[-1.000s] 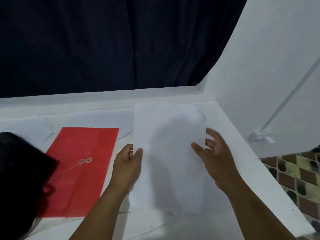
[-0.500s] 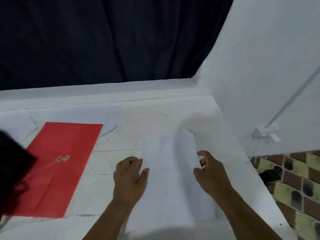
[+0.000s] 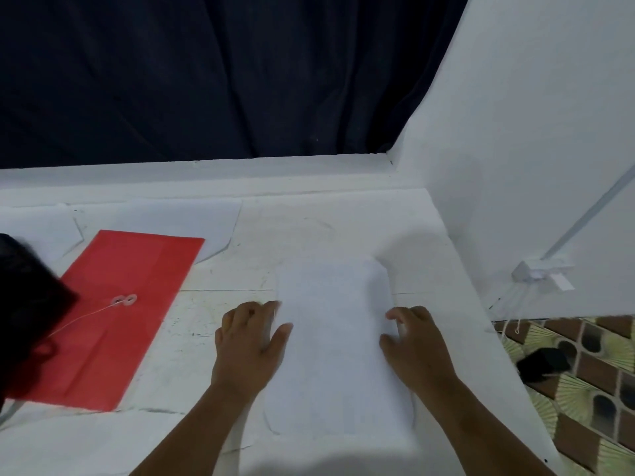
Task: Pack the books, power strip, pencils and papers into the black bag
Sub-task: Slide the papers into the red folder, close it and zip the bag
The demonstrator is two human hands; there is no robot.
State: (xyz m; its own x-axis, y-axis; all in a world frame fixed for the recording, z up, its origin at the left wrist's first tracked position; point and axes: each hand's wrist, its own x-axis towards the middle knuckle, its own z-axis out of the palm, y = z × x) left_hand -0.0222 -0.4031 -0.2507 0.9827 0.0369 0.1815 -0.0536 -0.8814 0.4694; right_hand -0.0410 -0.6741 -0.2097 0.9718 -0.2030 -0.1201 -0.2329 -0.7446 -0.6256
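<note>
papers (image 3: pixel 338 341) now lie flat on the surface (image 3: pixel 309 235), lowered from upright; left hand (image 3: pixel 249 341) and right hand (image 3: pixel 414 345) grasp their edges, squaring them for packing.

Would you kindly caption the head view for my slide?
Both hands grip the papers on the white table, beside a red envelope.

A stack of papers (image 3: pixel 338 341) lies on a table (image 3: pixel 309 235), right of centre. The left hand (image 3: pixel 249 345) rests at its left edge, the right hand (image 3: pixel 417 348) at its right edge. An envelope (image 3: pixel 117 310) lies flat to the left, well apart. A bag (image 3: pixel 24 304) overlaps the envelope's left side.
</note>
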